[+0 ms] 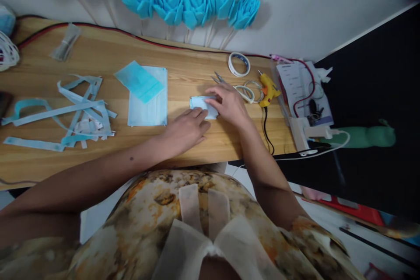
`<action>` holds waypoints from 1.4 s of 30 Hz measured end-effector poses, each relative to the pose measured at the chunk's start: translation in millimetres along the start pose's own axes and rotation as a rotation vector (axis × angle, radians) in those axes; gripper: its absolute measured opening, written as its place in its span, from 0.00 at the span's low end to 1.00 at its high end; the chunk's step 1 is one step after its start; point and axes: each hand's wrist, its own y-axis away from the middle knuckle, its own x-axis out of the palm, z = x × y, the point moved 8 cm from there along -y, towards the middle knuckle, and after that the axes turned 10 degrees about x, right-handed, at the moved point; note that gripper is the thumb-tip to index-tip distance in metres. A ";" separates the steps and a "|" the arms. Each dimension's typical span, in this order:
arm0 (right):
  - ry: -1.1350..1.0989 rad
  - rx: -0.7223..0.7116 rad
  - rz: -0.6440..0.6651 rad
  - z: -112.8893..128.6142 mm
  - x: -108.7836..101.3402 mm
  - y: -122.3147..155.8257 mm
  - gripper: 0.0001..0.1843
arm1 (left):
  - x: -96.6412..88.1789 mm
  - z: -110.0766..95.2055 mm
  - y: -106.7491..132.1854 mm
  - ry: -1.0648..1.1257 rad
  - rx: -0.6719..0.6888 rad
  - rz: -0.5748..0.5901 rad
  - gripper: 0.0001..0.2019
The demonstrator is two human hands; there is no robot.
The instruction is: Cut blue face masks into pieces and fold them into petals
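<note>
A small folded piece of light-blue fabric, like face mask material, lies on the wooden table in front of me. My left hand rests palm down at its lower left, fingers stretched out with the tips on the fabric. From the right, my right hand reaches over the piece, thumb and index finger bent at its upper edge. Part of the fabric is hidden under both hands. To the left sits a stack of flat light-blue sheets. A brighter blue sheet lies askew on top of it.
Cut blue strips lie in a heap at the left. Scissors, a tape roll and a yellow glue gun are at the right, near a white power strip. Blue fabric flowers on sticks stand along the wall.
</note>
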 end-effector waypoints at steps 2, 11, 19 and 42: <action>0.037 -0.054 0.059 7.7 3.4 -3.5 0.15 | 0.1 -0.5 -0.1 -0.003 0.001 0.000 0.17; 0.296 -0.011 0.352 17.0 24.1 -26.5 0.13 | 0.8 2.4 0.5 0.033 0.029 -0.055 0.11; 0.308 0.050 0.457 26.7 24.3 -14.5 0.03 | -13.6 68.4 14.6 0.385 -0.307 -0.372 0.11; -0.506 0.086 0.038 11.3 24.8 -1.5 0.33 | -3.4 107.5 31.8 0.636 -0.537 -0.649 0.32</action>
